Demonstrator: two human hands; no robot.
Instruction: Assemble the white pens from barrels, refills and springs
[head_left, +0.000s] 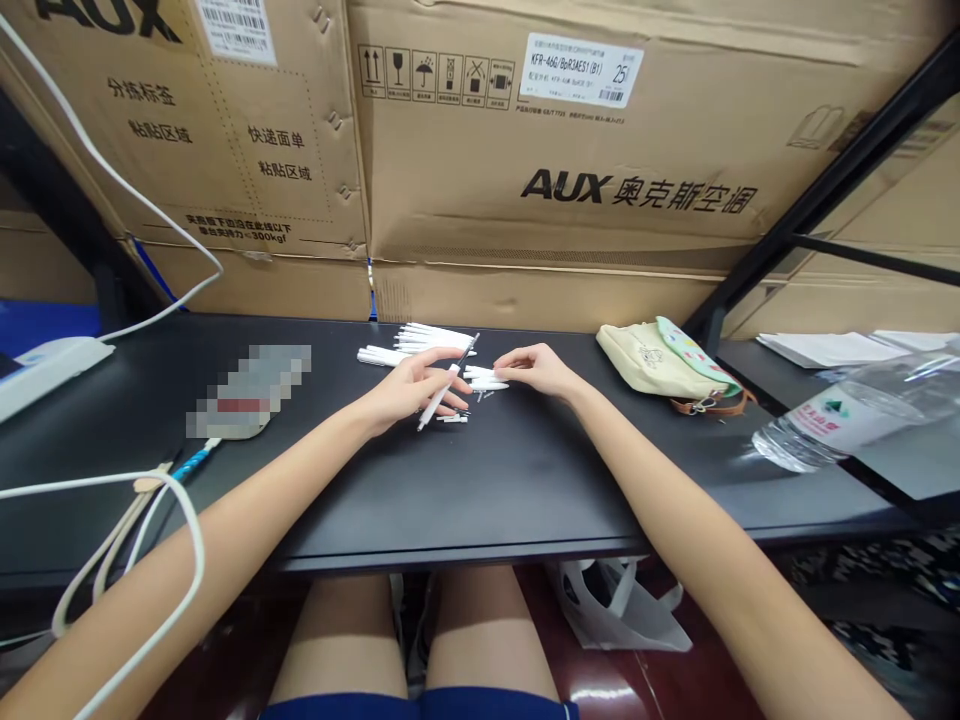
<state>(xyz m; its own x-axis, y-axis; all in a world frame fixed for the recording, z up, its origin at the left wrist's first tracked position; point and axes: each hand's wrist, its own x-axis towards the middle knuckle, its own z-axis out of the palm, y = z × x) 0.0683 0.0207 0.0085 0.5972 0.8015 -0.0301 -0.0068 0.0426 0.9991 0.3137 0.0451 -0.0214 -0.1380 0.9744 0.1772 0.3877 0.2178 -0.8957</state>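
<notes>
My left hand [412,385] is closed around a white pen barrel [436,402], tilted, with a thin dark refill sticking out of its upper end. My right hand [541,368] has its fingers pinched together on a white pen part [486,384] in a small group lying on the black desk. Beyond my left hand lie several white pen barrels [435,338], side by side. Small white pen pieces [453,418] are scattered under the left fingers, and tiny dark bits [485,396] lie between the hands.
Large cardboard boxes [555,230] wall off the back of the black desk [480,490]. A cream pouch [645,360] and a water bottle [832,420] are on the right. At left are a blurred-out device [255,390], a white cable [191,520] and a power strip [52,365].
</notes>
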